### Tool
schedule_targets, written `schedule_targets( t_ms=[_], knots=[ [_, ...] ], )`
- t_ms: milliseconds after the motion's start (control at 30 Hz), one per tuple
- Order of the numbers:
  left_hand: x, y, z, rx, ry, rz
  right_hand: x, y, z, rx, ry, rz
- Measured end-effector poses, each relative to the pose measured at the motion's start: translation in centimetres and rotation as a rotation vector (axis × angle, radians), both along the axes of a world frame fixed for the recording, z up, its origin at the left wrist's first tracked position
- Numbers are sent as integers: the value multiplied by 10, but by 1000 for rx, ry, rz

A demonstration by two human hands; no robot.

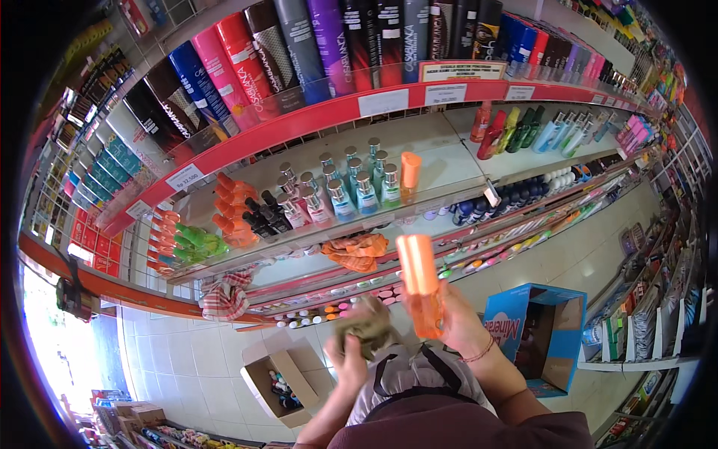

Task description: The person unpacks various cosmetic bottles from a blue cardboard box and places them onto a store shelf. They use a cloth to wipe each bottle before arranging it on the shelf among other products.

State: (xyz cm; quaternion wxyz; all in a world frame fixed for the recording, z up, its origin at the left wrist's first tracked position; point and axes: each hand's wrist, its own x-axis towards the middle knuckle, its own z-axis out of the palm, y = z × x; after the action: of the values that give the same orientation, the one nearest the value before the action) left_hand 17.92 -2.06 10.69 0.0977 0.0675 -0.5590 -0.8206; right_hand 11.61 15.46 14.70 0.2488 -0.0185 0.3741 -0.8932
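Observation:
My right hand point(457, 317) grips an orange translucent bottle with an orange cap point(418, 266), held upright in front of the shelves. Lower and to the left, my left hand point(348, 356) is closed on a crumpled olive-brown cloth point(367, 325), blurred, apart from the bottle. A similar orange-capped bottle point(410, 171) stands on the middle glass-edged shelf, at the right end of several glass bottles with silver caps point(342, 199). An orange cloth point(359, 250) lies on the shelf below, and a red-and-white checked cloth point(227, 294) hangs at its left end.
Spray cans point(325, 50) fill the top shelf behind a clear rail. More coloured bottles point(507, 132) stand at the right of the middle shelf. On the tiled floor are an open cardboard box point(291, 381) at left and a blue carton point(578, 337) at right, near another shelf rack.

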Motion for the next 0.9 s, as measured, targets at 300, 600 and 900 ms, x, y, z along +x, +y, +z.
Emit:
schedule_targets(
  t_ms=[300, 600, 900],
  knots=[
    [-43, 81, 72, -613, 320, -30, 57, 2, 11, 217, 286, -259],
    [21, 138, 30, -894, 956, -336, 97, 87, 7, -68, 119, -550],
    [63, 170, 16, 229, -119, -646, 135, 118, 0, 87, 481, -838]
  ],
)
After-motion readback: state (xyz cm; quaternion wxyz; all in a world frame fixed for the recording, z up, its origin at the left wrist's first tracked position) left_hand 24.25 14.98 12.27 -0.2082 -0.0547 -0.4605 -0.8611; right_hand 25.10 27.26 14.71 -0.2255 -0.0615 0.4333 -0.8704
